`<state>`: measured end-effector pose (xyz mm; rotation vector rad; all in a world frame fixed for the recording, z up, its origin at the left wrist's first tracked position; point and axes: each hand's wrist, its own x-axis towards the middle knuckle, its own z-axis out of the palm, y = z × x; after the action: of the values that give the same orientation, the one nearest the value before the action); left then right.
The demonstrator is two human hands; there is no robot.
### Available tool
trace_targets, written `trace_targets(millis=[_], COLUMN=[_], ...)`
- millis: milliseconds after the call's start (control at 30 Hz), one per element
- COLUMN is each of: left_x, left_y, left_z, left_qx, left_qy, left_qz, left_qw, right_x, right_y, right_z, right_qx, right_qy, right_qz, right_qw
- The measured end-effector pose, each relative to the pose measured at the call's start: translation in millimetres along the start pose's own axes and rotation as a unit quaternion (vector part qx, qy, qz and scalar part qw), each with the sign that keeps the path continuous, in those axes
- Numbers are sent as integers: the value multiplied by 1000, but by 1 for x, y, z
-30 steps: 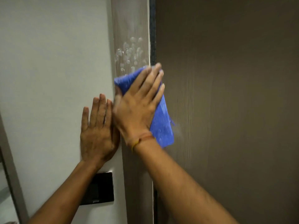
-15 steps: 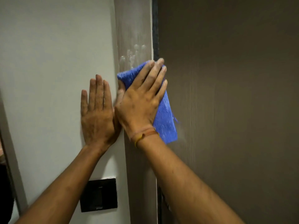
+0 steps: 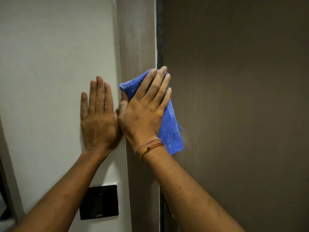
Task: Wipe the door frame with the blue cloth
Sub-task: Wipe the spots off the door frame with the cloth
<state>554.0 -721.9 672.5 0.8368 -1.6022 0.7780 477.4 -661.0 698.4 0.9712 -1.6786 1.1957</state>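
Note:
The grey-brown wood-grain door frame [image 3: 137, 39] runs vertically between a white wall and a dark brown door. My right hand [image 3: 143, 111] lies flat on the folded blue cloth [image 3: 170, 128], pressing it against the frame, fingers pointing up and reaching the gap beside the door. The cloth's lower end hangs past my wrist over the door's edge. My left hand [image 3: 98, 118] rests flat on the white wall just left of the frame, fingers together and pointing up, holding nothing.
The white wall [image 3: 50, 56] fills the left side, with a black switch plate [image 3: 98, 202] below my left forearm. The closed brown door [image 3: 234, 97] fills the right. A dark strip [image 3: 159, 30] separates frame and door. Another frame edge [image 3: 8, 164] shows at far left.
My right hand has slid the cloth up the frame, and the foam spots seen above it earlier are gone. The left hand stays flat on the wall.

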Motion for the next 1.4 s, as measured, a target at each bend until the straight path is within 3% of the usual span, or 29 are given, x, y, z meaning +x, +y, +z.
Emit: trace_targets(millis=[233, 533, 767, 867, 1067, 1300, 1400], left_x=[1, -1, 0, 0, -2, -4, -4], left_y=[-1, 0, -1, -1, -3, -6, -11], left_z=[0, 1, 0, -1, -1, 0, 0], left_qx=[-26, -9, -18, -32, -7, -21, -22], left_qy=[13, 16, 32, 36, 12, 17, 11], left_qz=[-2, 9, 5, 8, 6, 18, 44], left_qw=[1000, 1000, 999, 999, 1000, 999, 999], right_x=[96, -13, 109, 68, -49, 80, 53], right_y=[-35, 9, -40, -31, 13, -27, -22], right_z=[-14, 0, -16, -3, 6, -11, -3], right_qx=[2, 7, 17, 33, -6, 17, 34], right_qy=[41, 1, 48, 54, -6, 28, 31], right_qz=[10, -22, 12, 26, 1, -11, 5], right_qw=[999, 1000, 999, 998, 1000, 999, 999])
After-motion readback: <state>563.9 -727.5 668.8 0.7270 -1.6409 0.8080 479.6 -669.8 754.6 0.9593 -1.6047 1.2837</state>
